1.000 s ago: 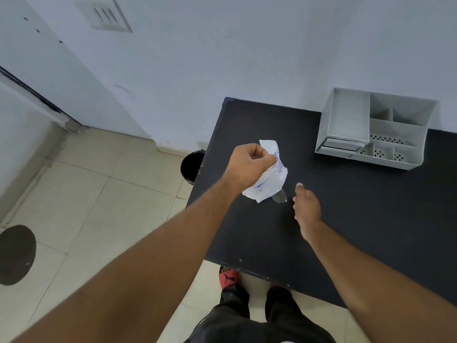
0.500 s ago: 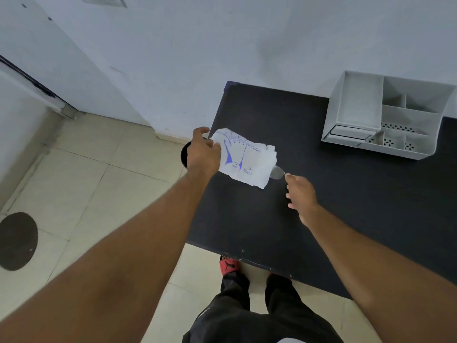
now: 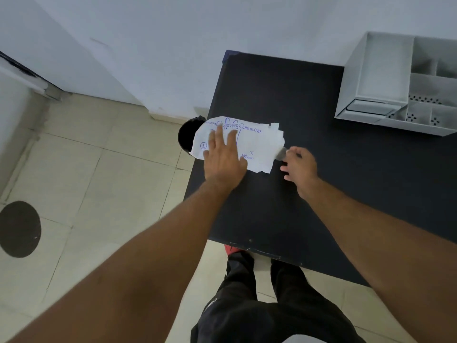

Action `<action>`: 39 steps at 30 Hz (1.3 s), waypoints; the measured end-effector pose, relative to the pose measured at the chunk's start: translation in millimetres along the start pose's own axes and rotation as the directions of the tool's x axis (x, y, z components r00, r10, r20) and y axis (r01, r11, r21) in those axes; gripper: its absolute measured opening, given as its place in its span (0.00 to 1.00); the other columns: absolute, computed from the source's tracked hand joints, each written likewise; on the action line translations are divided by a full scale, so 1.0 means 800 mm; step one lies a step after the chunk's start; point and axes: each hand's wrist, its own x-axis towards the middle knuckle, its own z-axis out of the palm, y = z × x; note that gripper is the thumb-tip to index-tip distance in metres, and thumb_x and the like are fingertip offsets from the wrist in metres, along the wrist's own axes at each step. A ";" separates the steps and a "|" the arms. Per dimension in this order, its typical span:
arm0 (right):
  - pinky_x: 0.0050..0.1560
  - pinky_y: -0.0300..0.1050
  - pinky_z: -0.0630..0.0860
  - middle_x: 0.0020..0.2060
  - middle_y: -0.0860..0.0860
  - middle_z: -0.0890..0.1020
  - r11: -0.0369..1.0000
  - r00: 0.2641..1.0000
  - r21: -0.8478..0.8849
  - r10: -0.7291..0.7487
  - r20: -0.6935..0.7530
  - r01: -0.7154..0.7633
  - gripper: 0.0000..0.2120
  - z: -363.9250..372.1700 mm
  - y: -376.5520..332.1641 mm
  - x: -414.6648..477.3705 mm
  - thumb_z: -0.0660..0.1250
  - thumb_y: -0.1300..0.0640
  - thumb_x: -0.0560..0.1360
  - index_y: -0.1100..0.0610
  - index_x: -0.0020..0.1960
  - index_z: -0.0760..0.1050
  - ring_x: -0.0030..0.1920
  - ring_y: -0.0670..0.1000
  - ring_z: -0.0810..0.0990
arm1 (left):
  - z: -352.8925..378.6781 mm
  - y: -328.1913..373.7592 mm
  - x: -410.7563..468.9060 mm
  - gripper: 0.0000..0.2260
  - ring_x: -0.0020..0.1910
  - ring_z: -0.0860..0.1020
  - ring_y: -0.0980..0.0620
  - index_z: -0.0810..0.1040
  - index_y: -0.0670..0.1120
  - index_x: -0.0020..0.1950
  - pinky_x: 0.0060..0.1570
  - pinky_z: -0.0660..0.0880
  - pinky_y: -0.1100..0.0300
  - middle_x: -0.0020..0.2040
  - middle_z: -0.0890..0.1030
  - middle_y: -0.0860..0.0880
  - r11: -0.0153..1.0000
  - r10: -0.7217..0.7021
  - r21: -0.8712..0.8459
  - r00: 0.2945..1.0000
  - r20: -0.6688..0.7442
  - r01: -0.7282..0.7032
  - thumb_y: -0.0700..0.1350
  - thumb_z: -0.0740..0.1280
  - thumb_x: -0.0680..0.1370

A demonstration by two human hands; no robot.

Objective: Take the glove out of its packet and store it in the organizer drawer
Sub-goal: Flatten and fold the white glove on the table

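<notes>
Since half a second ago, the white paper glove packet with blue print (image 3: 249, 142) is no longer being held up in the air: it is now lying flat on the matte black table (image 3: 309, 194), at its left edge, partly overhanging a black round bin (image 3: 186, 136) on the floor. The left hand (image 3: 223, 157) is pressing down on it, its grip spread flat with fingers apart. The right hand (image 3: 300, 165) is pinching a thin, translucent plastic glove (image 3: 280, 152) that is poking out of the packet's torn right end. The glove is looking very light, limp and slippery, so it is probably best drawn out slowly by that exposed tip while the packet is being pinned. The grey plastic desk organizer with compartments (image 3: 378, 78) is standing well apart at the table's far right corner, against a pale wall; its drawer (image 3: 368, 108) is appearing closed. Beige floor tiles are showing to the left.
</notes>
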 end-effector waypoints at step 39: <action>0.38 0.41 0.78 0.42 0.46 0.82 0.999 0.985 0.034 0.035 0.168 -0.042 0.06 0.003 -0.013 -0.001 0.66 0.59 0.79 0.51 0.54 0.77 0.41 0.45 0.81 | 0.038 0.045 -0.008 0.45 0.81 0.48 0.39 0.45 0.52 0.82 0.71 0.61 0.37 0.83 0.46 0.44 0.972 0.164 0.101 0.919 0.359 -0.213 0.60 0.68 0.75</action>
